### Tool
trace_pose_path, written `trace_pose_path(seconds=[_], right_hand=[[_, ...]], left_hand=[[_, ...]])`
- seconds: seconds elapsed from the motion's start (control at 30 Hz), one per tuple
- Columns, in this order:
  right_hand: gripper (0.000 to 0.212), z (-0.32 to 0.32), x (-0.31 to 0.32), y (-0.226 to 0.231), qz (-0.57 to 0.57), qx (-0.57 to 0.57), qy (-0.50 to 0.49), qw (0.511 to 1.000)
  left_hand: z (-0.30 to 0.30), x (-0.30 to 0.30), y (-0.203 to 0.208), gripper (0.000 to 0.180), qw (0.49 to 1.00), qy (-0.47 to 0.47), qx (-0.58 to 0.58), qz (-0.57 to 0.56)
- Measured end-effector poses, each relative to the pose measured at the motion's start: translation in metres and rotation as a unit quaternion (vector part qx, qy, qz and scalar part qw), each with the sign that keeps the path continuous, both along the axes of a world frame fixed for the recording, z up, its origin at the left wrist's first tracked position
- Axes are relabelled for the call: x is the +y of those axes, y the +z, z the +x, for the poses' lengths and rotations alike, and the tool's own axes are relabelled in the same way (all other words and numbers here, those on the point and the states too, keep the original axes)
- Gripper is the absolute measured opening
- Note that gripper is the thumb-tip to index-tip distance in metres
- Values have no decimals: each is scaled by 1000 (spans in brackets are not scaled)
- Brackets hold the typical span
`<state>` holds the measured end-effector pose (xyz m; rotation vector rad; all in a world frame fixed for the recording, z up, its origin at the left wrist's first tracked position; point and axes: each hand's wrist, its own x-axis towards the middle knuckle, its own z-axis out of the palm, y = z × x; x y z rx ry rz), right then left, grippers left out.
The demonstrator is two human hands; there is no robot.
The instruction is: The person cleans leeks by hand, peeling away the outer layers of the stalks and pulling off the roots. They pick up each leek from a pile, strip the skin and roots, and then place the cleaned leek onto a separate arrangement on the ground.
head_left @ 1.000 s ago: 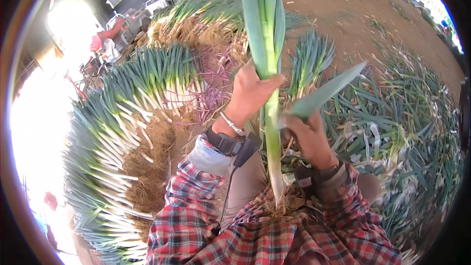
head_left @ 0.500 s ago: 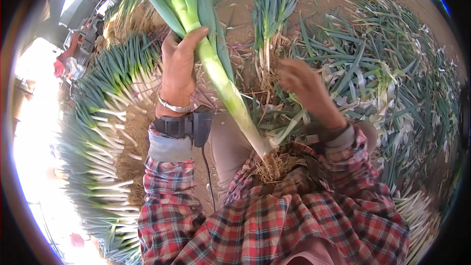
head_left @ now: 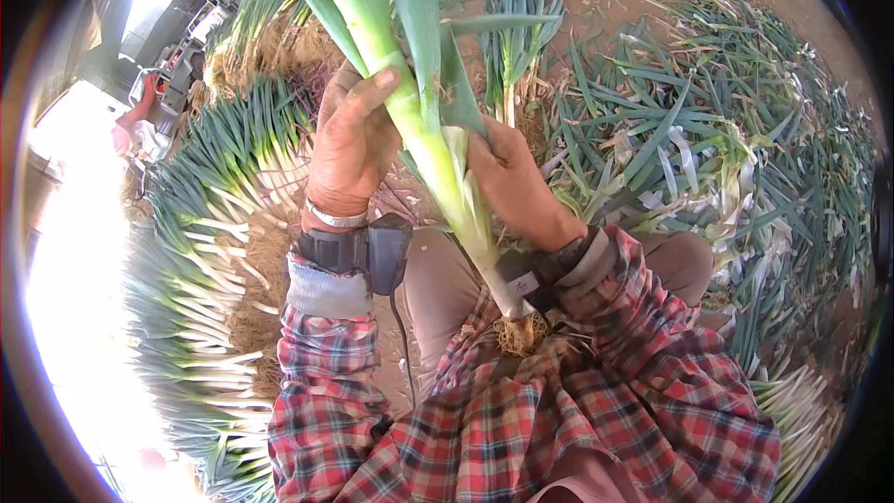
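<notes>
A long, thick green onion slants across my lap, its leaves toward the top and its root tuft low against my checked shirt. My left hand is wrapped round the upper stem, thumb lying across the front. Beside the stem, my right hand is closed on an outer leaf of the same onion. A pale strip of outer skin stands away from the stem by the right thumb. The right fingertips are hidden behind the leaf and stem.
Trimmed onions lie in a curved row on my left, roots inward. A small bunch stands ahead. Stripped leaves are heaped on the right, with more white stems at lower right. A cable hangs from the left wrist device.
My right hand has come left from beside the onion and closed on its outer leaf. The loose strip near the root end has gone from there. The left hand keeps its grip.
</notes>
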<state>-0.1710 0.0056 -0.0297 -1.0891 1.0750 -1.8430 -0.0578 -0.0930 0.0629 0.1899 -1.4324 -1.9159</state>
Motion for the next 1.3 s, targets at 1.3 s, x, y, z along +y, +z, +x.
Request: trace_pose_path(seconds=[1.3], right_hand=[[52,-86,141,-92,198,263,-72,942]], left_hand=[[47,-55,-53,29,986,145,36,70]])
